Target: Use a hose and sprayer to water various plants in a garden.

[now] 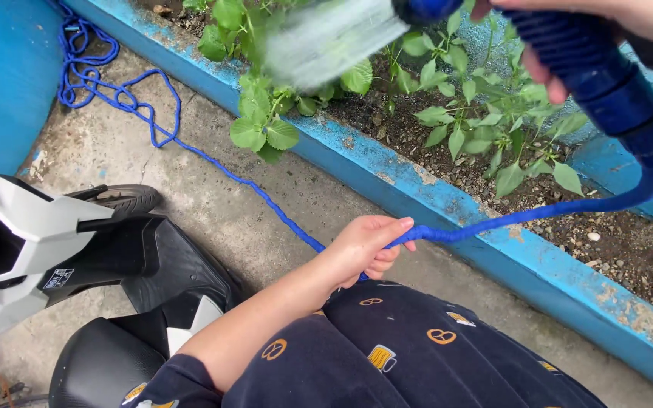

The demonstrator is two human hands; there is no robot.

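Left hand (363, 243) closed loosely round the blue hose (251, 189), fingers curled under, thumb on top, just in front of the blue planter wall (447, 208). Right hand (568, 30) at top edge, mostly cut off by frame; visible fingers wrapped round the ribbed blue spray nozzle (598, 75), held over the planter. Hose runs from nozzle base in a curve down across the wall to the left hand, then on along the concrete floor (213, 219) beside the wall, ending in a loose tangle at the wall's far-left end. Water spray (326, 34) fans out white from nozzle tip onto green leafy plants (266, 113) in the soil inside the wall; more plants (493, 128) w/ smaller leaves under the nozzle. Dark soil w/ pebbles further right inside wall. Dark patterned clothing (387, 355) just below left hand. Black-and-white scooter (62, 257) on floor, well apart from wall, lower left. Blue barrel-like surface (1, 91) top left, near hose tangle.
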